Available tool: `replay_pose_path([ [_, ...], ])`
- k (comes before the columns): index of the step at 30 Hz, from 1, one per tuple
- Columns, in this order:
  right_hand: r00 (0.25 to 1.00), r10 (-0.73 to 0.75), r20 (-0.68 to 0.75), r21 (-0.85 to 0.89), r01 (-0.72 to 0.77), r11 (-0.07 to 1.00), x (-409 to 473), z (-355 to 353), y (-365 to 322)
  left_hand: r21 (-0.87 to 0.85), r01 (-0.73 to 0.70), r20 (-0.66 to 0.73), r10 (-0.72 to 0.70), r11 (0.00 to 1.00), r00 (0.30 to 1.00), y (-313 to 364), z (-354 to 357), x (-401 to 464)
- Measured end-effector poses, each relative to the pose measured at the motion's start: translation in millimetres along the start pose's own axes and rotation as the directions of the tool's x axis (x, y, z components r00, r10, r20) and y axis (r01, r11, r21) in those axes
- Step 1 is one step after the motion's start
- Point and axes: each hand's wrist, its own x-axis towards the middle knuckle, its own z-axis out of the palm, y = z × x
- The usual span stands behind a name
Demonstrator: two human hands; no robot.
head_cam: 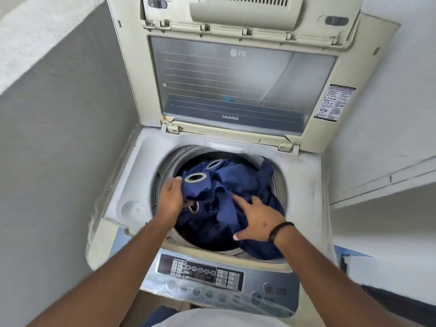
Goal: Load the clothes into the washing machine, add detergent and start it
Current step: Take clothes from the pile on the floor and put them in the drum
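Note:
A top-loading washing machine [141, 166] stands in front of me with its lid [236, 86] raised upright at the back. Dark blue cloth with metal eyelet rings [236, 182] fills the drum and hangs a little over the rim at the front right. My left hand [171, 197] grips a bunched fold of the blue cloth at the drum's left side, just below one eyelet. Flat on the cloth at the front right lies my right hand [257, 219], fingers spread, with a black band on the wrist.
The control panel [226, 277] with buttons runs along the machine's front edge, under my forearms. A grey wall [59, 149] stands close on the left. A white wall and a ledge [382, 180] are close on the right.

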Motion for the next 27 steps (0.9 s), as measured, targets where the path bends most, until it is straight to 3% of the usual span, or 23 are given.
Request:
replay_pose_path([
  [2,0.999,0.036,0.024,-0.126,-0.033,0.991,27,10,-8,-0.135,-0.001,0.008,0.002,0.991,1.0,13,8,4],
  [4,0.996,0.085,0.025,-0.122,-0.082,0.989,50,19,-22,-0.181,-0.026,0.087,0.042,0.983,0.995,25,17,7],
  [6,0.991,0.129,0.025,0.029,-0.129,0.991,67,30,-36,-0.132,-0.063,0.196,0.088,0.989,0.977,35,29,11],
  [8,0.984,0.177,0.014,0.257,-0.175,0.951,77,43,-50,0.017,-0.258,0.3,0.241,0.966,0.923,36,39,13],
  [10,0.982,0.189,0.002,0.452,-0.17,0.876,79,53,-60,0.267,-0.534,0.419,0.402,0.802,0.814,21,47,22],
  [12,0.993,0.118,-0.019,0.538,-0.09,0.838,74,56,-64,0.54,-0.642,0.55,0.348,0.544,0.759,-1,50,36],
  [14,0.999,-0.037,0.035,0.46,0.017,0.888,63,47,-57,0.756,-0.582,0.552,0.187,0.299,0.813,-25,44,49],
  [16,0.98,-0.168,0.102,0.249,0.139,0.958,50,33,-42,0.844,-0.499,0.494,0.079,0.194,0.866,-43,35,57],
  [18,0.969,-0.232,0.081,0.098,0.223,0.97,38,18,-30,0.869,-0.445,0.45,0.029,0.217,0.892,-54,28,63],
  [20,0.955,-0.275,0.116,0.131,0.259,0.957,37,9,-22,0.858,-0.41,0.428,0.01,0.31,0.904,-55,27,65],
  [22,0.905,-0.296,0.306,0.179,0.25,0.951,44,9,-23,0.842,-0.369,0.405,-0.01,0.395,0.914,-53,28,63],
  [24,0.829,-0.253,0.499,0.062,0.257,0.964,58,23,-23,0.834,-0.341,0.396,-0.041,0.433,0.917,-47,29,59],
  [27,0.769,-0.108,0.63,-0.11,0.226,0.968,75,52,-16,0.802,-0.327,0.418,-0.079,0.5,0.905,-39,24,54],
])
